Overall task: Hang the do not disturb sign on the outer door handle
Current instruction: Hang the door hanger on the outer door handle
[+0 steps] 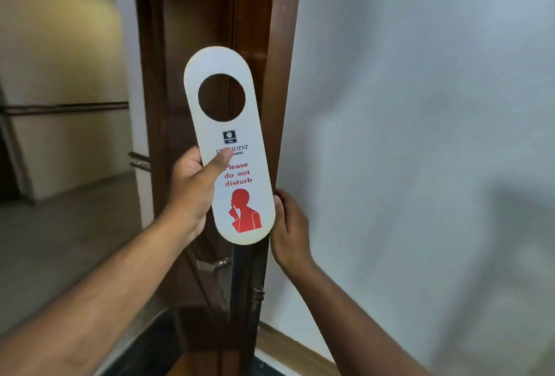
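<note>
The do not disturb sign (240,171) is a long white card with rounded ends, a round hole near its top and red lettering above a red figure. My left hand (192,189) holds it upright in front of the dark brown door (195,21), thumb pressed on its face. Below the sign, a metal lever handle (214,264) sticks out to the left from the door face. A second metal fitting (258,296) shows on the other side of the door edge. My right hand (289,225) grips the door edge (255,30) just right of the sign's lower end.
A plain white wall (420,135) fills the right side, with wooden skirting (295,345) at its foot. To the left lies a corridor with a beige wall (60,45) and another metal fitting (139,161). A dark threshold (180,330) lies below the door.
</note>
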